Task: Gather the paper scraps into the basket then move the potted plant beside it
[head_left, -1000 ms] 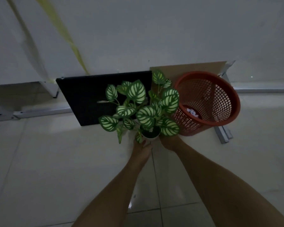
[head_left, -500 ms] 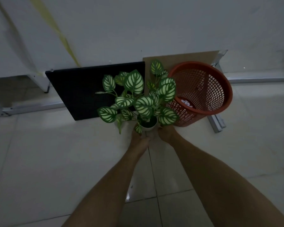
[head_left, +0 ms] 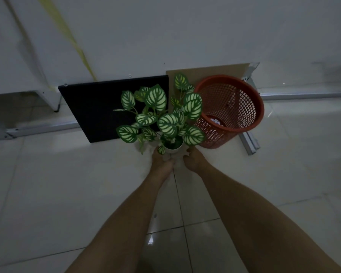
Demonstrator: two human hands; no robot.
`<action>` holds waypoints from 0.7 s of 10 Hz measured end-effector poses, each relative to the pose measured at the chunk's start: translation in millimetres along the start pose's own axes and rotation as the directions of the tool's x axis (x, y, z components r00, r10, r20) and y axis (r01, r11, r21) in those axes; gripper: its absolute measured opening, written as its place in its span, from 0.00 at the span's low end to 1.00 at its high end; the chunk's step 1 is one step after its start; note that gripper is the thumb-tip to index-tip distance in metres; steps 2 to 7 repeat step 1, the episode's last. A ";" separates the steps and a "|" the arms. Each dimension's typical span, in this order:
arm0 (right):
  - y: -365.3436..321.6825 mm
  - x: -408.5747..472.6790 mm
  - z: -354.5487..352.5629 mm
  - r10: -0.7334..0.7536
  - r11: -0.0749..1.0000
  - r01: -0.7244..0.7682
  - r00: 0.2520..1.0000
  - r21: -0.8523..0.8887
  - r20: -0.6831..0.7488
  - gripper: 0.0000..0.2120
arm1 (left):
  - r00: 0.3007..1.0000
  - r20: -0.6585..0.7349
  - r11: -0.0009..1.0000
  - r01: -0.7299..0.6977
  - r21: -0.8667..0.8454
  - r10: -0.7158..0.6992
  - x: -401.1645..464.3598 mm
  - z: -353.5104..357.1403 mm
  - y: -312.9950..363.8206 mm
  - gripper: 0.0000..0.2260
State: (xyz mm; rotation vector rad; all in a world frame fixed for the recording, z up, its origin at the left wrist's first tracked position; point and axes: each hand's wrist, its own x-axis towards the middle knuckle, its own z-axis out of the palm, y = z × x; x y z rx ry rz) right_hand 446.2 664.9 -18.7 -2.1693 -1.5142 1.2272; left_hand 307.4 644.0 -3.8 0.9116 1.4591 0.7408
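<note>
A potted plant (head_left: 165, 119) with green-and-white striped leaves stands in a small white pot on the tiled floor, just left of a red mesh basket (head_left: 244, 123). Its leaves touch the basket's left wall. White paper scraps (head_left: 216, 121) lie at the basket's bottom. My left hand (head_left: 161, 161) wraps the pot's left side and my right hand (head_left: 193, 159) its right side. My fingers hide the pot's lower part.
A black board (head_left: 98, 113) and a brown cardboard sheet (head_left: 209, 72) lean against the white wall behind the plant and basket. Metal rails (head_left: 250, 142) lie on the floor right of the basket and along the wall. A yellow strip (head_left: 67, 36) runs up the wall.
The plant and both hands have stayed at the same place beside the basket; only the camera view has shifted slightly. The pot sits lower, near the floor.
</note>
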 end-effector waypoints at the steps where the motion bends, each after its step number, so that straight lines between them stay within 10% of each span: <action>1: -1.5 -8.4 1.3 -0.012 1.000 0.011 1.000 0.028 0.004 0.30 | 0.999 0.001 0.999 0.035 0.017 -0.035 -8.3 0.4 -2.0 0.34; 7: -1.5 -8.4 1.3 -0.012 1.000 0.011 1.000 0.028 0.004 0.30 | 0.999 0.001 0.999 0.035 0.017 -0.035 -8.3 0.4 -2.0 0.34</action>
